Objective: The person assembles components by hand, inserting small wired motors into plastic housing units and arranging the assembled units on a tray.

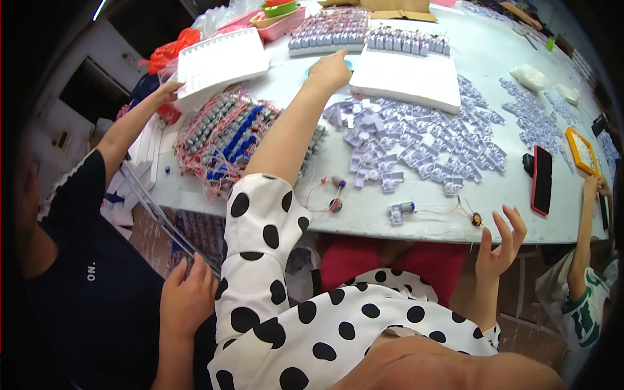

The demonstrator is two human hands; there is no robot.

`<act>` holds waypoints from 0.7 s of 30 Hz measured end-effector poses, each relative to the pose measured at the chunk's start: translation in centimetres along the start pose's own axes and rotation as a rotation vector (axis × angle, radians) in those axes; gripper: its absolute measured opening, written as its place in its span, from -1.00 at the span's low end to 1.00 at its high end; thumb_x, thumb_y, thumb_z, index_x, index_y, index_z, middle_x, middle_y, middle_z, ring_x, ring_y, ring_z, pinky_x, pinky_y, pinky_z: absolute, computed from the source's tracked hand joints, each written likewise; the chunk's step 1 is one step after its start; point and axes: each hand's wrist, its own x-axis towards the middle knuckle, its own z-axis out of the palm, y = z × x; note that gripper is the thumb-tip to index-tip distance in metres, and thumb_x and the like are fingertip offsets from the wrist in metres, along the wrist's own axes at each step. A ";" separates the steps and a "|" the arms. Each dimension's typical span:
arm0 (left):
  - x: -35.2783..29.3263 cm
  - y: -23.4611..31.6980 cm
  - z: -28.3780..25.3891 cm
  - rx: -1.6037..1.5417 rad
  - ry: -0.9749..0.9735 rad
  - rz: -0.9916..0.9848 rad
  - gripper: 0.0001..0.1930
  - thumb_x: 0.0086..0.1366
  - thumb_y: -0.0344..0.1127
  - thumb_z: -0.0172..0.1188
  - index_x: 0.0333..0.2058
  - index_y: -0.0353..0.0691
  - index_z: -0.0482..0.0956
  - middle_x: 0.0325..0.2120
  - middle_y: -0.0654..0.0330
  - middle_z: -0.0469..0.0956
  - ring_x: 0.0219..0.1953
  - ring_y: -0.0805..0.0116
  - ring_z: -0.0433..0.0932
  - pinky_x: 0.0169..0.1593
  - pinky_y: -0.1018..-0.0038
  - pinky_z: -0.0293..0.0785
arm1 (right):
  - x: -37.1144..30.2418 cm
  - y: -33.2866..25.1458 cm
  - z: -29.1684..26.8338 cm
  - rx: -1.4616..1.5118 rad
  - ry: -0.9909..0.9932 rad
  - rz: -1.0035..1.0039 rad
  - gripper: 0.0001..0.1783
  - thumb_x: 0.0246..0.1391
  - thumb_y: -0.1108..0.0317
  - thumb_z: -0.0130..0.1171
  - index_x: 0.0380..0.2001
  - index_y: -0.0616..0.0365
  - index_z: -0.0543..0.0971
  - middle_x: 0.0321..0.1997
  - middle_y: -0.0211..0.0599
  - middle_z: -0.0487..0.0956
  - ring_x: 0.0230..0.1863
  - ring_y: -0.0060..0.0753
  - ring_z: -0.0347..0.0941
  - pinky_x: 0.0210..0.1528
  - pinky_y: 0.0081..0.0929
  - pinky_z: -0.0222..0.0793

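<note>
My left hand (pixel 330 70) reaches across the table over a teal round dish (pixel 349 64), mostly covered by it. Its fingers look curled, with one finger forward; whatever they hold is hidden. Close by are a white foam tray (pixel 403 77) with a row of small grey motor units (pixel 396 42) and a fuller foam tray (pixel 325 47). My right hand (pixel 502 244) is held at the table's front edge, palm up, fingers apart and nothing in it. Just beyond it lie a small motor in a clear plastic housing (pixel 398 212) and a copper-coloured round part (pixel 476 219), joined by thin wires.
Clear plastic housings (pixel 422 143) are spread mid-table. Left of them lies a pile of wired motors (pixel 227 133). A person at left grips a white ribbed tray (pixel 221 62). A red-edged phone (pixel 541 181) and an orange tray (pixel 582 151) lie right, near another person's hand (pixel 590 186).
</note>
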 end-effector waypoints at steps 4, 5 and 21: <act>5.3 0.3 3.2 0.012 -0.172 -0.085 -0.33 0.28 -0.35 -0.05 0.40 0.17 0.27 0.25 0.03 0.47 0.31 0.02 0.41 0.34 0.02 0.28 | -2.8 3.2 -0.6 -0.110 0.118 0.160 -0.63 0.37 0.30 0.01 0.12 0.25 0.53 0.20 -0.06 0.49 0.26 -0.05 0.36 0.32 -0.11 0.19; 6.6 1.4 3.9 0.011 -0.228 -0.095 -0.33 0.29 -0.34 -0.06 0.40 0.19 0.25 0.26 0.04 0.45 0.32 0.02 0.40 0.34 -0.01 0.27 | -3.1 4.2 -0.6 -0.129 0.126 0.186 -0.59 0.40 0.26 -0.05 0.15 0.28 0.50 0.21 -0.03 0.48 0.26 -0.03 0.36 0.32 -0.10 0.19; 10.6 13.6 9.4 0.187 -0.307 -0.015 -0.28 0.26 -0.37 -0.06 0.43 0.21 0.18 0.25 0.03 0.46 0.28 0.00 0.44 0.30 -0.17 0.25 | -4.4 6.2 0.8 -0.285 0.169 0.283 -0.35 0.41 -0.02 -0.26 0.18 0.39 0.41 0.17 0.07 0.45 0.23 0.11 0.34 0.34 0.07 0.20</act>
